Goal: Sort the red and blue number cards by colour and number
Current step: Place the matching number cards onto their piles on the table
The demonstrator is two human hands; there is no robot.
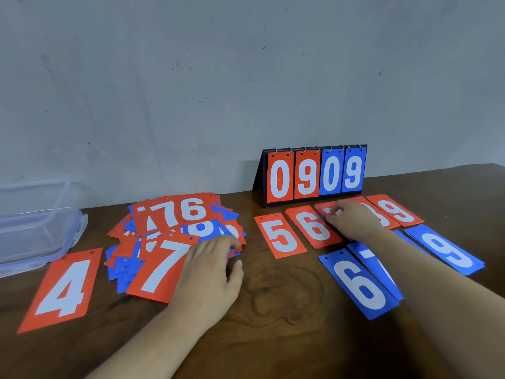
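Note:
A mixed heap of red and blue number cards point(175, 228) lies left of centre on the wooden table. My left hand point(210, 266) rests on the heap's right edge, over a red 7 card point(161, 269). A red 4 point(64, 288) lies alone at the left. On the right, red cards sit in a row: 5 point(280, 235), 6 point(311, 225), a card under my right hand point(355, 222), then 9 point(396, 210). My right hand's fingertips press on that hidden red card. Below lie blue 6 point(358, 285), blue 7 point(374, 265) and blue 9 point(445, 248).
A flip scoreboard point(317, 175) showing 0 9 0 9 stands against the wall behind the red row. A clear plastic box point(35, 225) sits at the far left edge. Bare wood point(281, 296) shows between my arms.

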